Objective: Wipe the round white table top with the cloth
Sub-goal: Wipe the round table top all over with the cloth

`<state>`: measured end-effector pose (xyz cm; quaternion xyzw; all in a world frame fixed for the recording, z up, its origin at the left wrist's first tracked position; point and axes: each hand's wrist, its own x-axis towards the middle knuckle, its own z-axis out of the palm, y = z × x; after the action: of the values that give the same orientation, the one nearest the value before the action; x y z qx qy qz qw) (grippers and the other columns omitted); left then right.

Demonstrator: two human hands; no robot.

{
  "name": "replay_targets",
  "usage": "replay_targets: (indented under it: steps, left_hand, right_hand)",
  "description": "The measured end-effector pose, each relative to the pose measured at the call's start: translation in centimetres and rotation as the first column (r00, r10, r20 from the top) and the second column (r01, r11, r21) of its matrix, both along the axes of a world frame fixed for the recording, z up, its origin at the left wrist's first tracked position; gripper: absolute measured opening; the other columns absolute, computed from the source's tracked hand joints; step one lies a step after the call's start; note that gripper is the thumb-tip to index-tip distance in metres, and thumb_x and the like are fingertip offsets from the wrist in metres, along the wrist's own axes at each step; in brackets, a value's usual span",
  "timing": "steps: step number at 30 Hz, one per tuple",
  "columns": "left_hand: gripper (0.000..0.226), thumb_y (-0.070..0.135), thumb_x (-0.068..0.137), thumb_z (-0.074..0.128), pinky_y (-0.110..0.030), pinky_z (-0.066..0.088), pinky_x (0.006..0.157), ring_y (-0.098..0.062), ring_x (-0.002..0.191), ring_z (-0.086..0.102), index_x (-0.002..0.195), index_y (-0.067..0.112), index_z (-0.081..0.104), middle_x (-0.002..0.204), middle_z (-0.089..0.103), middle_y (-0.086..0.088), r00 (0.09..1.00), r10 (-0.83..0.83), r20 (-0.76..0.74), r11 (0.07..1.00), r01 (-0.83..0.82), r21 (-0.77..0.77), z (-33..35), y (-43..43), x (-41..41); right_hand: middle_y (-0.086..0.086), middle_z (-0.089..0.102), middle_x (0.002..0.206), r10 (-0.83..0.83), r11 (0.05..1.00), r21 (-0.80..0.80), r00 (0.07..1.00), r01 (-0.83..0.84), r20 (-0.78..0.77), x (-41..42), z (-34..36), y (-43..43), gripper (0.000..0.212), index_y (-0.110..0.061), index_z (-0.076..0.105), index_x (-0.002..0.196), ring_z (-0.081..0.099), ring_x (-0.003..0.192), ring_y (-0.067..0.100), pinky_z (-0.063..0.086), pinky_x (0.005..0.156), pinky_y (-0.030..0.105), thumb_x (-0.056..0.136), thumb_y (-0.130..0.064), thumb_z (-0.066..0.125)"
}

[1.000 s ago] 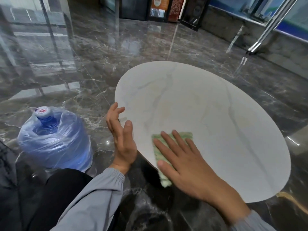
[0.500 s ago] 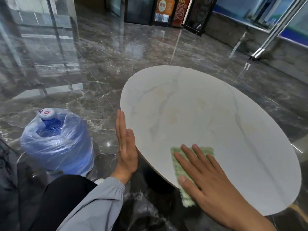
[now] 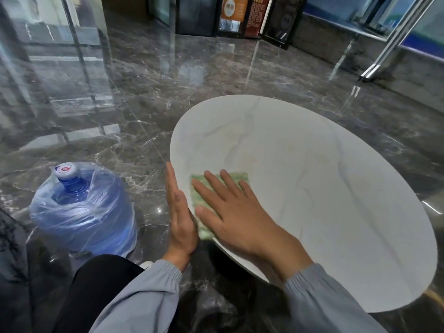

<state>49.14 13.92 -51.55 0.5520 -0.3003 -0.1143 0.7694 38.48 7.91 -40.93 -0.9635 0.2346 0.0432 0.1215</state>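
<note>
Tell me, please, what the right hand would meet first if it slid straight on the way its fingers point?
Nothing, it seems: beyond the right hand and cloth lies bare table top to the far rim, then open floor.

This looks like a lobby or entrance hall of a public or commercial building. The floor (image 3: 216, 75) is polished dark marble that mirrors the light. Glass partitions with metal frames (image 3: 79, 56) stand at the left, poster boards (image 3: 234, 10) along the far wall, and a wrapped water-cooler bottle (image 3: 81, 210) sits on the floor beside a round white marble-look tabletop (image 3: 336, 188).
</note>
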Motion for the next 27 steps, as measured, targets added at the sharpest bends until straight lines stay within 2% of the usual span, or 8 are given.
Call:
replay_targets:
  steps: [2,5,7,13,17,19,24,27]
  left_hand:
    - [0.057,0.036,0.112,0.019,-0.055,0.012,0.129,-0.014,0.161,0.008,0.167,0.024,0.008,0.174,0.009,0.009,1.000,0.000,-0.001,1.000,0.000,-0.003,-0.1,-0.1,0.1]
    - [0.058,0.013,0.111,0.019,-0.058,0.008,0.129,-0.017,0.161,0.004,0.167,0.020,0.003,0.175,0.003,0.007,0.998,0.006,0.068,1.000,-0.007,0.011,-0.7,-0.1,0.1]
    - [0.061,0.007,0.110,0.019,-0.060,0.006,0.128,-0.022,0.162,0.002,0.167,0.019,0.002,0.175,0.002,0.004,0.997,-0.021,0.081,1.000,0.021,0.001,-1.0,0.0,0.3]
    - [0.057,0.020,0.112,0.016,-0.060,0.007,0.128,-0.021,0.162,0.002,0.167,0.022,0.004,0.175,0.004,0.006,0.994,-0.106,-0.018,0.990,0.103,-0.093,-0.3,0.2,0.3]
    - [0.060,0.055,0.108,0.023,-0.056,0.008,0.129,-0.014,0.161,0.009,0.165,0.039,0.011,0.174,0.011,0.009,0.958,-0.178,-0.224,0.976,0.142,-0.168,0.1,0.0,0.8]
    - [0.067,0.065,0.105,0.029,-0.055,0.008,0.129,-0.013,0.160,0.011,0.165,0.039,0.013,0.174,0.014,0.009,0.948,-0.177,-0.265,0.977,0.135,-0.168,0.4,0.0,1.2]
    - [0.070,0.058,0.105,0.025,-0.048,0.010,0.131,-0.007,0.158,0.016,0.166,0.024,0.016,0.171,0.021,0.014,0.963,-0.152,-0.221,0.981,0.119,-0.154,1.6,0.2,1.0]
    - [0.068,0.057,0.108,0.024,-0.052,0.009,0.130,-0.011,0.160,0.013,0.166,0.024,0.013,0.173,0.018,0.011,0.976,-0.148,-0.161,0.983,0.126,-0.136,1.3,0.2,0.9]
  right_hand:
    - [-0.029,-0.025,0.164,-0.027,1.000,-0.009,0.998,0.026,-0.056,-4.4,0.4,1.0,0.057,-0.056,-0.009,0.158,-0.035,0.148,-0.001,-0.013,0.127,0.041,0.107,-0.062,0.016]
    - [-0.035,-0.039,0.155,-0.058,0.998,-0.046,0.985,0.051,-0.160,-8.5,0.9,2.2,0.055,-0.064,-0.024,0.149,-0.044,0.141,-0.004,-0.015,0.125,0.038,0.101,-0.067,0.003]
    - [-0.036,-0.041,0.153,-0.059,0.998,-0.042,0.981,0.052,-0.182,-8.2,1.0,2.1,0.055,-0.064,-0.024,0.148,-0.045,0.140,-0.004,-0.016,0.124,0.038,0.101,-0.067,0.003]
    - [-0.023,-0.019,0.168,0.010,1.000,-0.020,0.999,-0.011,-0.033,2.7,-0.1,-1.1,0.059,-0.050,-0.004,0.161,-0.028,0.153,0.007,-0.012,0.126,0.046,0.106,-0.060,0.015]
    - [-0.016,-0.011,0.172,0.026,0.999,0.019,0.999,-0.026,-0.035,10.5,-0.2,-3.8,0.059,-0.047,0.001,0.163,-0.019,0.157,0.015,-0.008,0.125,0.053,0.107,-0.056,0.018]
    - [-0.015,-0.011,0.172,0.039,0.999,0.009,0.998,-0.038,-0.047,11.4,-0.2,-4.3,0.058,-0.047,0.001,0.163,-0.017,0.158,0.017,-0.007,0.125,0.054,0.108,-0.055,0.019]
    - [-0.022,-0.017,0.169,0.058,0.998,-0.006,0.998,-0.058,-0.013,3.9,0.2,-1.3,0.057,-0.049,-0.002,0.162,-0.026,0.154,0.009,-0.010,0.126,0.047,0.108,-0.057,0.016]
    - [-0.034,-0.034,0.158,0.036,0.999,0.000,0.992,-0.036,-0.121,-2.9,0.7,1.6,0.055,-0.062,-0.016,0.153,-0.041,0.144,-0.002,-0.018,0.125,0.039,0.103,-0.065,0.008]
